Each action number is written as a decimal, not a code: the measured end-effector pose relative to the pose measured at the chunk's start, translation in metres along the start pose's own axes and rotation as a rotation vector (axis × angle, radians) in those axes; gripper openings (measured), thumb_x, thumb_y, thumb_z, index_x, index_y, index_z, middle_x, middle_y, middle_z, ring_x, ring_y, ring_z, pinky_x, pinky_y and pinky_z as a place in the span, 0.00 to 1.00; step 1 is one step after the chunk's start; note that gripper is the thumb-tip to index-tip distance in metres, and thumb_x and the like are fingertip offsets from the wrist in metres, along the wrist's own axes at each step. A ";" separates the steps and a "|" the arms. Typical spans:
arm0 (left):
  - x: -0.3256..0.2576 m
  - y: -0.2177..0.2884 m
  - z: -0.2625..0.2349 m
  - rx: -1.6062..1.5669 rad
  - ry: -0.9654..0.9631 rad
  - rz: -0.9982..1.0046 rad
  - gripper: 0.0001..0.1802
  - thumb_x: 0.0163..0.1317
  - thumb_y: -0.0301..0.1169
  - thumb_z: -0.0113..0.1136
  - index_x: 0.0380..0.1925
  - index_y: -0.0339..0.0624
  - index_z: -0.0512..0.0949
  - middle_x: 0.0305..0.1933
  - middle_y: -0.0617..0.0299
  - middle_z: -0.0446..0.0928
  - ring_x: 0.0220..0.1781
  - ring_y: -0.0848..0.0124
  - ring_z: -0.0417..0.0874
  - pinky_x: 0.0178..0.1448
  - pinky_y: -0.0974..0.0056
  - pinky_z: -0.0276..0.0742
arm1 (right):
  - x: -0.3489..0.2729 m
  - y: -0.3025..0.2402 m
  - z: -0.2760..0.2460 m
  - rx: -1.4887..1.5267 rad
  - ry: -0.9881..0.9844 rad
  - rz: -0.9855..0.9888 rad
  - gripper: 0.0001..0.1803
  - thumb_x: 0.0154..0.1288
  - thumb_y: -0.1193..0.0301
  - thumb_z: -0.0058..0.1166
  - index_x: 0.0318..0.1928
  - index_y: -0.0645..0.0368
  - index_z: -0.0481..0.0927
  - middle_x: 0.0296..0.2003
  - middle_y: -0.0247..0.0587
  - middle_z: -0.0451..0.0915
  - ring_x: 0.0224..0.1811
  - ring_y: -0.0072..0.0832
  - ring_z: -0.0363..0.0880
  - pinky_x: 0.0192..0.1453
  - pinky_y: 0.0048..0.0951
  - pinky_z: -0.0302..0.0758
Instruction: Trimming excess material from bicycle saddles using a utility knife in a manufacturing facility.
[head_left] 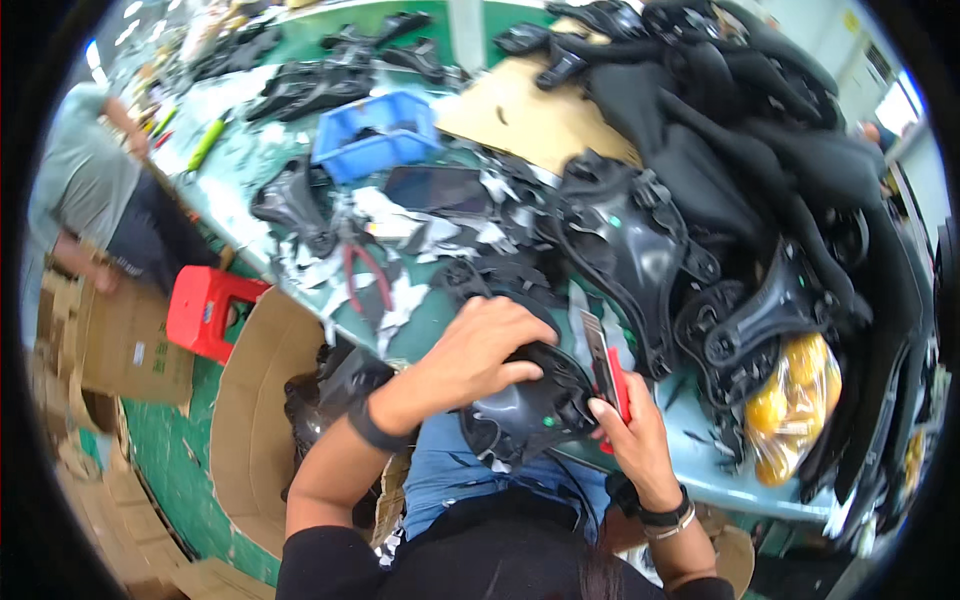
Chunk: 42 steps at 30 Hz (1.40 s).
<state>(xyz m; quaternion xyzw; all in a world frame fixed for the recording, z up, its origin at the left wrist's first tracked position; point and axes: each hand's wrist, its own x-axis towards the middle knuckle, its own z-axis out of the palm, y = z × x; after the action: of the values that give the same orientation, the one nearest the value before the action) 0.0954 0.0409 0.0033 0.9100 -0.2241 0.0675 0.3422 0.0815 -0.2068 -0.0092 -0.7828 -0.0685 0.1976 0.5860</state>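
Note:
A black moulded plastic part [520, 418] with a glossy curved shell rests near my lap at the table's front edge. My left hand [488, 345] grips its upper rim, thumb on the near side and fingers bent over the far side. In my right hand [642, 432] is a red utility knife [614, 380], its metal blade end pointing up and away from me. The knife is just right of the part; whether the two touch, I cannot tell. Another similar black part [640, 235] lies on the table beyond the knife.
Red-handled pliers [350, 280] lie among white and black scraps. Behind them are a dark flat panel [436, 190] and a blue bin [385, 156]. Black padding [700, 130] is heaped right, near bagged yellow items [795, 405]. At left are a cardboard box [240, 430], red stool [198, 312] and another person [95, 180].

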 end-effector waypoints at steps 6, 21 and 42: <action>-0.011 0.054 0.038 0.159 0.211 -0.301 0.10 0.54 0.31 0.67 0.28 0.39 0.77 0.28 0.58 0.76 0.32 0.59 0.77 0.35 0.59 0.72 | 0.001 -0.001 -0.001 -0.074 0.026 0.024 0.18 0.65 0.72 0.57 0.53 0.63 0.72 0.32 0.39 0.76 0.27 0.22 0.77 0.32 0.26 0.73; -0.020 0.064 0.045 -0.333 0.250 -0.472 0.05 0.49 0.23 0.64 0.27 0.38 0.80 0.33 0.54 0.78 0.38 0.55 0.78 0.42 0.56 0.74 | 0.016 -0.026 0.014 -0.699 0.011 -0.582 0.29 0.52 0.78 0.61 0.57 0.68 0.69 0.36 0.49 0.76 0.38 0.43 0.76 0.40 0.39 0.76; -0.012 0.075 0.058 -0.273 0.369 -0.620 0.06 0.53 0.24 0.68 0.30 0.34 0.82 0.28 0.59 0.76 0.28 0.70 0.79 0.34 0.67 0.73 | 0.018 -0.026 -0.001 -0.279 -0.017 -0.136 0.18 0.57 0.77 0.61 0.47 0.65 0.72 0.38 0.53 0.81 0.39 0.44 0.84 0.43 0.33 0.78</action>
<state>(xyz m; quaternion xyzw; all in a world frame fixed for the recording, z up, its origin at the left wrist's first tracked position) 0.0486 -0.0423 0.0000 0.8533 0.1200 0.0929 0.4988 0.1012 -0.1935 0.0119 -0.8486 -0.1529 0.1526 0.4829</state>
